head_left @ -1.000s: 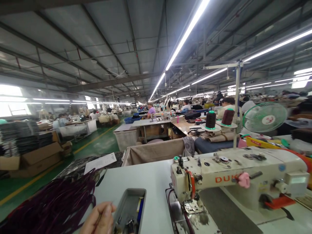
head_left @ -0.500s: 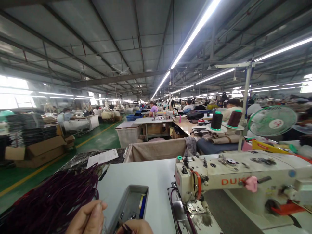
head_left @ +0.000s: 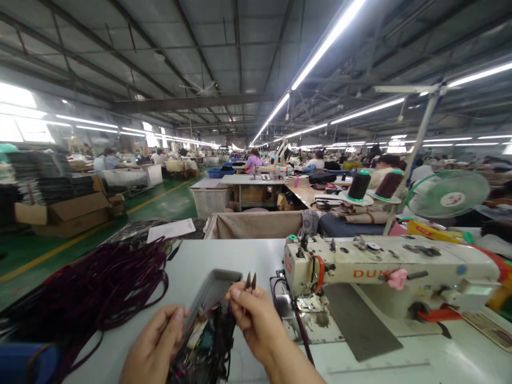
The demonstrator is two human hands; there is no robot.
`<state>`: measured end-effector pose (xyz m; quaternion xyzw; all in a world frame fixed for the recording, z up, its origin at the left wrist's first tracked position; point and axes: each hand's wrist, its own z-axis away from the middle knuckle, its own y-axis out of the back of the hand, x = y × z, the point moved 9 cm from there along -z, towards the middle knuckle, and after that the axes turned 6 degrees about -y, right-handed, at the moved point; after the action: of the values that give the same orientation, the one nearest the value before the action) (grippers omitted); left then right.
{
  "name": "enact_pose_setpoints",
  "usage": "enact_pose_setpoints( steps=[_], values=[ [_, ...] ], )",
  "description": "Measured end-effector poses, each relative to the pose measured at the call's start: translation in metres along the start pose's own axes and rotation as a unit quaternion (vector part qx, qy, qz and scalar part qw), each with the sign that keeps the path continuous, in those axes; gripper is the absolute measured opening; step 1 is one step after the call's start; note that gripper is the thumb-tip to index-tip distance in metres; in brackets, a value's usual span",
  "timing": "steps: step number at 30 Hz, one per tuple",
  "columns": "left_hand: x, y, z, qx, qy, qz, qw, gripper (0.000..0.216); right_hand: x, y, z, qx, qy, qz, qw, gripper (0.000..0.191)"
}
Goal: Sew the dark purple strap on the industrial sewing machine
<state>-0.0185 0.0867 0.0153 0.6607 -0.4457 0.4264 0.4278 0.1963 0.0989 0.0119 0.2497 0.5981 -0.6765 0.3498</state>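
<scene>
My right hand [head_left: 250,312] is closed around a pair of thread snips [head_left: 250,281], their two pointed blades sticking up past the fingers. Left of it, my left hand [head_left: 158,338] is closed in a pinch; whatever lies between its fingertips is too small to make out. A tangle of dark straps with metal bits [head_left: 210,341] shows between the hands, over the near part of a grey tray [head_left: 224,275]. Beyond my left hand spreads a heap of dark purple cords [head_left: 120,282]. A purple cord [head_left: 304,330] runs under the sewing machine [head_left: 360,266], right of my right hand.
Both hands are over a white tabletop [head_left: 256,250]. A paper sheet [head_left: 171,230] lies behind the cords. Past the table stands a fabric-lined bin [head_left: 256,225]. Two thread cones [head_left: 359,185] and a green fan [head_left: 446,194] are at right. Several people work farther back.
My right hand has risen and moved right, bringing the snips into view. The dark straps with metal bits now show between my hands. My head view has tilted down.
</scene>
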Motion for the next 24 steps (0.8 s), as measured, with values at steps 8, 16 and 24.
enact_pose_setpoints(
  steps=[8,16,24],
  values=[
    [0.023,-0.025,0.012,-0.146,-0.081,-0.075,0.983,0.047,-0.004,-0.011,0.002,0.002,0.002,0.054,0.999,0.042],
    [0.017,-0.044,0.022,-0.24,-0.043,-0.123,0.962,0.035,0.0,-0.024,0.005,-0.027,0.007,0.145,0.989,0.042],
    [0.027,-0.048,0.021,-0.243,-0.022,-0.021,0.97,0.031,-0.002,-0.037,0.008,-0.052,0.003,0.173,0.983,0.042]
  ],
)
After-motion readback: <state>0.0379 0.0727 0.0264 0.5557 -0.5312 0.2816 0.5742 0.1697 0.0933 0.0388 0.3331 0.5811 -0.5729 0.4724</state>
